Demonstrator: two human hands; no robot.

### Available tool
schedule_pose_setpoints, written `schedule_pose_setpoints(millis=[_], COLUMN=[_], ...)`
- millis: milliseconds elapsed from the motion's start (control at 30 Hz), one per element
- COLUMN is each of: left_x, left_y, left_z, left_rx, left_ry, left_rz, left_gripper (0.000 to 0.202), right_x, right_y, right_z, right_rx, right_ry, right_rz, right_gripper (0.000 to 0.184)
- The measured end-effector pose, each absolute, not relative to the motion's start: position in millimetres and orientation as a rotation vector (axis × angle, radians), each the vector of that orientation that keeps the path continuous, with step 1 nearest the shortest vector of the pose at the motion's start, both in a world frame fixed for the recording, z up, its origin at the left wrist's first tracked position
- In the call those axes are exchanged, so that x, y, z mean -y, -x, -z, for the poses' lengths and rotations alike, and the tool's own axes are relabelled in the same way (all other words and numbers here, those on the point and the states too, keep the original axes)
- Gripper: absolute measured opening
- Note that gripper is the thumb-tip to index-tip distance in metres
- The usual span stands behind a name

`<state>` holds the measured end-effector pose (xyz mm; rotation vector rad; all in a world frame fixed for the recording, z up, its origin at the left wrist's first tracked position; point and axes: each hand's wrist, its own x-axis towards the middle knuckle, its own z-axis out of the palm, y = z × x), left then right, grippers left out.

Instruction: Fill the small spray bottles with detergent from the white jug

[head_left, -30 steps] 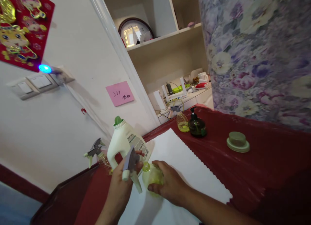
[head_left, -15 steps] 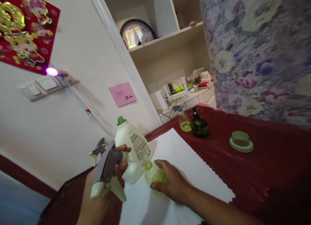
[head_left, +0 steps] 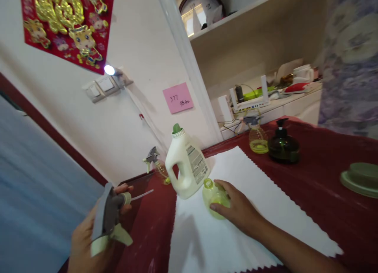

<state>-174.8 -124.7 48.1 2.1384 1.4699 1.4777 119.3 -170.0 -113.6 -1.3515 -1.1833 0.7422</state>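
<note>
My left hand (head_left: pixel 88 229) is closed around a grey and cream spray bottle trigger head (head_left: pixel 110 218), held up on its side at the lower left. Its thin dip tube (head_left: pixel 143 194) sticks out to the right, in the air. My right hand (head_left: pixel 236 204) grips a small yellow-green spray bottle (head_left: pixel 210 198), its open neck pointing up. That bottle is on the white cloth (head_left: pixel 191 241). Just behind it stands a large pale detergent jug (head_left: pixel 186 166) with its cap off and a green spout showing in its mouth.
A second spray bottle (head_left: pixel 161 168) stands by the wall. At the back right are another spray bottle (head_left: pixel 258 139) and a dark green pump bottle (head_left: pixel 283 145). A green cap (head_left: pixel 362 178) lies on the dark red tabletop (head_left: pixel 319 178). Behind, a router (head_left: pixel 251 102) sits on a shelf.
My left hand has moved left with the trigger head, away from the bottle and jug. The dip tube now shows clear of the bottle's neck. The camera view has turned left.
</note>
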Motion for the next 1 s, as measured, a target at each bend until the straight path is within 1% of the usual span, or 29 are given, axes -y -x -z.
schedule_pose_setpoints(millis=[67, 167, 267, 300, 333, 433, 500, 567, 667, 767, 900, 1000], left_x=[121, 96, 71, 64, 59, 49, 44, 39, 34, 31, 28, 26], left_y=[194, 228, 255, 259, 262, 262, 261, 261, 262, 262, 250, 226], left_z=[-48, -41, -27, -22, -15, 4, 16, 27, 36, 31, 6, -10], left_rx=[-1.564, -1.69, -1.8, -1.818, -1.832, -1.821, -1.787, -1.75, -1.71, -1.691, -1.624, -1.512], left_ry=[-2.296, -2.686, -2.918, -2.933, -2.927, -2.863, -2.834, -2.808, -2.767, -2.718, -2.631, -2.528], left_rz=[-1.384, -0.974, -0.188, 0.033, 0.182, 0.348, 0.438, 0.483, 0.46, 0.347, -0.024, -0.375], left_gripper=[0.038, 0.037, 0.041, 0.041, 0.04, 0.034, 0.034, 0.04, 0.05, 0.046, 0.048, 0.059], right_x=[169, 168, 169, 169, 169, 169, 169, 169, 169, 168, 170, 173], right_y=[-119, -119, -119, -119, -119, -119, -119, -119, -118, -117, -117, -117], right_z=[117, 120, 121, 121, 121, 122, 121, 121, 119, 118, 114, 110], right_rx=[1.19, 1.195, 1.208, 1.213, 1.216, 1.213, 1.213, 1.21, 1.204, 1.2, 1.203, 1.219], right_ry=[1.342, 1.377, 1.396, 1.388, 1.376, 1.365, 1.373, 1.384, 1.399, 1.404, 1.406, 1.413], right_rz=[-0.737, -0.742, -0.743, -0.741, -0.738, -0.736, -0.741, -0.748, -0.754, -0.758, -0.763, -0.759], right_gripper=[0.067, 0.068, 0.068, 0.067, 0.066, 0.065, 0.067, 0.069, 0.071, 0.072, 0.073, 0.073])
